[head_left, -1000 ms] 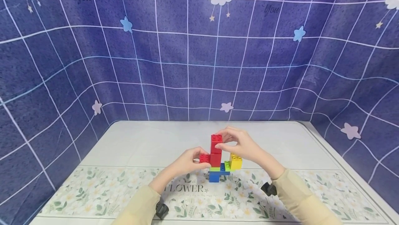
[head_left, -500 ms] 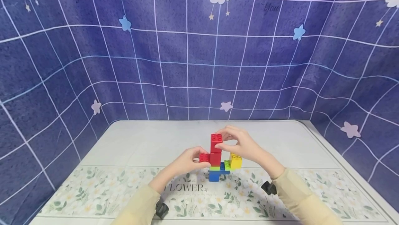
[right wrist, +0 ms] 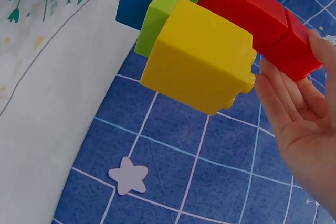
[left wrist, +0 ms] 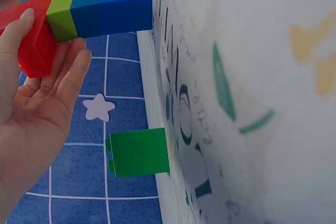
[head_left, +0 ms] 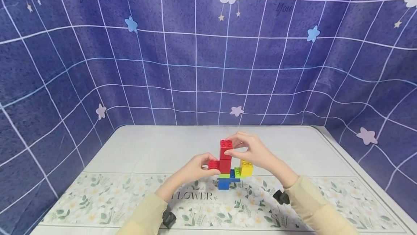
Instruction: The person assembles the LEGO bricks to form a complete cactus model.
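A tower of toy building bricks stands on the table. Its base is a blue brick (head_left: 223, 184), with a blue plate (head_left: 235, 180) and a lime brick (head_left: 224, 175) above. My right hand (head_left: 252, 150) pinches the top red brick (right wrist: 294, 48) between thumb and fingers. Under that is another red brick (head_left: 225, 167), and a red brick (head_left: 213, 164) juts out to the left. My left hand (left wrist: 39, 108) holds this side piece with its thumb and fingers. A yellow brick (right wrist: 202, 56) sits on a lime piece (right wrist: 157, 19) at the right end.
A separate green brick (left wrist: 139, 152) stands on the table in the left wrist view; in the head view I cannot make it out. The white table (head_left: 156, 144) carries a flower-printed strip (head_left: 107, 198). A blue gridded curtain (head_left: 182, 75) surrounds its back and sides.
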`<action>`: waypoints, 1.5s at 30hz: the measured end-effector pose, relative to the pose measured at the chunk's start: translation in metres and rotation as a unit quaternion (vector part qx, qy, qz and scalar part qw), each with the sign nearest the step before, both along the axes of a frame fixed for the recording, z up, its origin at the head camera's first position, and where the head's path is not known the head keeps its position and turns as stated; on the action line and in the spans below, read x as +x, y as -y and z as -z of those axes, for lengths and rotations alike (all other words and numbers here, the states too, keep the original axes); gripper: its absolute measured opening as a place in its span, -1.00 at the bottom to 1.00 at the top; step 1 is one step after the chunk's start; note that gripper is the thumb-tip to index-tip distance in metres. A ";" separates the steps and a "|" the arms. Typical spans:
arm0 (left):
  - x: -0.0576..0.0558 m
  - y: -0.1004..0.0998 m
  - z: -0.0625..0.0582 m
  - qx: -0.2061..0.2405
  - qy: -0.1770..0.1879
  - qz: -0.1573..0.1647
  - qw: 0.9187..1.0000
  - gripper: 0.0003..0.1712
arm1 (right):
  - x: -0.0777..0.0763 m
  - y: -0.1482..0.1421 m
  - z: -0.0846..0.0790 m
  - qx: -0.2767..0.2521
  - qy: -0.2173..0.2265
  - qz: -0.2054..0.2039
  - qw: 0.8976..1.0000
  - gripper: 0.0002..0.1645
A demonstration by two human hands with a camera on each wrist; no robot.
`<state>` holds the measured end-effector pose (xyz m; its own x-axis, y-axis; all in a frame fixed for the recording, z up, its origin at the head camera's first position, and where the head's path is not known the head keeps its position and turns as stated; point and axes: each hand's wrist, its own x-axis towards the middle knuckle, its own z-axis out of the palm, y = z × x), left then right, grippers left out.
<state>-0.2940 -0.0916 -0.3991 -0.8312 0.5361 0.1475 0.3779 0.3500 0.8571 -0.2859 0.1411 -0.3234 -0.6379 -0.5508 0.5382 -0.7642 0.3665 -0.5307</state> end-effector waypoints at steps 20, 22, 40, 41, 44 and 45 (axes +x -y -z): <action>-0.003 0.000 -0.002 -0.007 -0.002 -0.001 1.000 -0.65 | 0.026 0.006 -0.023 0.005 -0.043 -0.011 0.999 -0.59; -0.003 0.001 -0.001 -0.008 -0.005 0.002 1.000 -0.66 | 0.025 0.006 -0.022 0.004 -0.041 -0.010 0.999 -0.60; -0.006 0.002 -0.003 -0.001 0.010 0.012 1.000 -0.65 | 0.015 0.008 -0.005 -0.058 0.052 -0.006 0.997 -0.60; -0.005 0.002 -0.003 -0.001 0.009 0.012 1.000 -0.65 | 0.013 0.008 -0.002 -0.060 0.058 -0.005 0.997 -0.59; -0.005 0.002 -0.002 -0.001 0.009 0.011 1.000 -0.64 | 0.006 0.006 0.008 -0.061 0.068 0.001 0.996 -0.55; -0.004 0.002 -0.001 -0.002 0.009 0.010 1.000 -0.64 | 0.004 0.005 0.012 -0.061 0.073 0.003 0.995 -0.54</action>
